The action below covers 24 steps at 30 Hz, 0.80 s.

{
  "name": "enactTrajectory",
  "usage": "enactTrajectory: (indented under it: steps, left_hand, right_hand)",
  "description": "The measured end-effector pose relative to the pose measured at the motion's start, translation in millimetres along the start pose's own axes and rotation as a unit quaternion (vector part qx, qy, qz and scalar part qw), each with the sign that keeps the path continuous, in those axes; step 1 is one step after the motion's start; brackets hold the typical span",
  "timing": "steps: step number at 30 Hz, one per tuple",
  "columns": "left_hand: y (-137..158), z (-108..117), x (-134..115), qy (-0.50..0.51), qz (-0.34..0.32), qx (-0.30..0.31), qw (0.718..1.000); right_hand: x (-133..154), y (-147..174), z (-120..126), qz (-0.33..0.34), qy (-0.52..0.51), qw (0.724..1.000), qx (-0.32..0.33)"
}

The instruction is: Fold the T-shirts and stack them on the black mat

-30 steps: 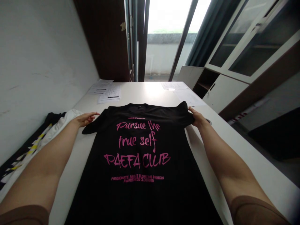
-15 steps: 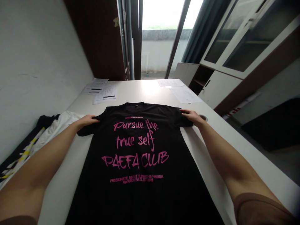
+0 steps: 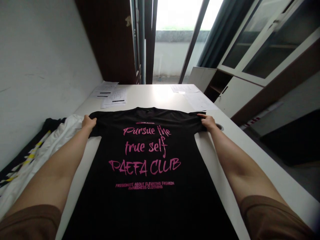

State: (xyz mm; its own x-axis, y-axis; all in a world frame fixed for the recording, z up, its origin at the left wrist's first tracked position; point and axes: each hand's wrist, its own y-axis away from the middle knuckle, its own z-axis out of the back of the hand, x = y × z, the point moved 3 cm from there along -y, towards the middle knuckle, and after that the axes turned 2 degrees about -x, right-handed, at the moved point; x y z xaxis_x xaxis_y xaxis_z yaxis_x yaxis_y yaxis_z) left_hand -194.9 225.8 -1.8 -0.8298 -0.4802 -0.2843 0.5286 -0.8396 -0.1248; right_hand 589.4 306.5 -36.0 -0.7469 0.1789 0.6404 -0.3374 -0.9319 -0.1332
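A black T-shirt (image 3: 147, 206) with pink lettering lies face up and spread out on the white table (image 3: 150, 95), its neckline toward the far end. My left hand (image 3: 89, 122) is closed on the end of its left-side sleeve. At the opposite sleeve, my right hand (image 3: 207, 121) grips the cuff edge, thumb and fingers together. Both sleeves stretch outward between my hands, and the chest part looks fairly smooth. The shirt's lower hem falls outside the view.
White clothing (image 3: 50, 150) and dark clothing (image 3: 32, 140) lie along the wall at left. Printed papers (image 3: 113, 96) rest at the far left of the table, more sheets (image 3: 197, 100) at the far right. A round table hole (image 3: 220, 127) sits beside my right hand. Cabinets (image 3: 240, 93) stand at right.
My left hand has shifted outward to the sleeve's end and now grips it there, pulling that sleeve out straighter. My right hand still holds its sleeve, which now reaches farther out.
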Motion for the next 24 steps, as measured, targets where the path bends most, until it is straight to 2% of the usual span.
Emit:
enactTrajectory:
  steps: [4, 6, 8, 10, 11, 12, 13, 14, 15, 17, 19, 20, 22, 23, 24]
  left_hand:
    - [3, 12, 16, -0.027, 0.081, -0.012, 0.996]
    - [8, 19, 22, -0.035, 0.092, -0.017, 0.995]
    - [16, 26, 18, -0.046, 0.078, -0.049, 0.995]
    - [32, 35, -3, -0.056, 0.017, -0.100, 0.993]
    - [45, 39, -22, -0.058, -0.036, -0.120, 0.990]
    - [62, 41, -45, -0.050, -0.100, -0.117, 0.987]
    - [85, 40, -72, -0.035, -0.188, -0.078, 0.979]
    - [115, 37, -101, -0.013, -0.284, -0.023, 0.958]
    - [151, 33, -131, 0.014, -0.389, 0.037, 0.920]
    - [239, 27, -183, 0.064, -0.575, 0.120, 0.807]
    - [336, 21, -218, 0.094, -0.708, 0.172, 0.678]
    - [381, 20, -231, 0.109, -0.751, 0.180, 0.625]
    - [461, 16, -248, 0.131, -0.803, 0.184, 0.551]
    - [492, 13, -255, 0.141, -0.818, 0.172, 0.530]
    - [518, 11, -262, 0.152, -0.824, 0.155, 0.523]
  right_hand:
    - [-5, -4, -2, -0.002, 0.049, 0.999, 0.010]
    - [-5, -1, 0, -0.002, 0.083, 0.996, 0.018]
    - [-3, 3, 2, 0.018, 0.110, 0.994, 0.014]
    - [1, 8, 7, 0.053, 0.111, 0.992, -0.008]
    - [4, 10, 9, 0.067, 0.103, 0.992, -0.021]
    - [8, 12, 10, 0.076, 0.091, 0.992, -0.032]
    - [12, 13, 12, 0.079, 0.078, 0.993, -0.037]
    - [17, 14, 13, 0.080, 0.064, 0.994, -0.039]
    - [22, 15, 13, 0.079, 0.049, 0.995, -0.040]
    - [36, 17, 14, 0.078, 0.018, 0.996, -0.037]
    - [50, 19, 13, 0.080, -0.017, 0.996, -0.035]
    - [56, 21, 12, 0.082, -0.034, 0.996, -0.033]
    - [66, 26, 10, 0.092, -0.066, 0.993, -0.026]
    - [70, 29, 9, 0.098, -0.080, 0.992, -0.021]
    - [73, 32, 7, 0.103, -0.092, 0.990, -0.015]
